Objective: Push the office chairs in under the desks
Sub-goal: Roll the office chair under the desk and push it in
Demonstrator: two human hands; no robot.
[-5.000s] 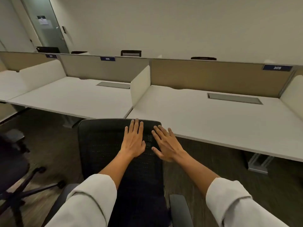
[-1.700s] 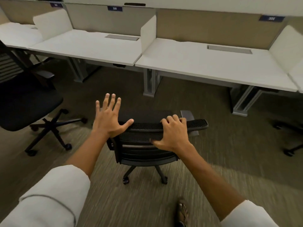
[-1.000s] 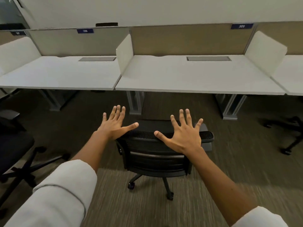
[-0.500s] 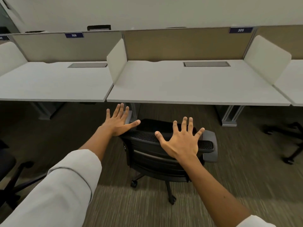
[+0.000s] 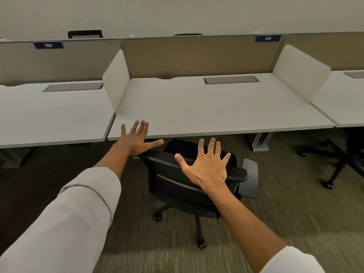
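Chair [image 5: 185,180] before desk [image 5: 216,109], seat partly under its front edge; second chair [image 5: 338,154] right.

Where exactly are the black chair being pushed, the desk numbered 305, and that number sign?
black chair [image 5: 173,186], head view, on the backrest's rear panel.
desk [image 5: 206,107], head view, on the bare white top.
number sign [image 5: 268,38], head view, on the blue plate at the partition's top edge.

three desks [image 5: 216,107], two chairs [image 5: 183,182], two hands [image 5: 204,166]

A small blue plate [image 5: 267,38] on the tan back panel [image 5: 197,56] reads "305". A second blue plate [image 5: 48,45] on the grey panel [image 5: 59,62] is blurred, roughly "306".
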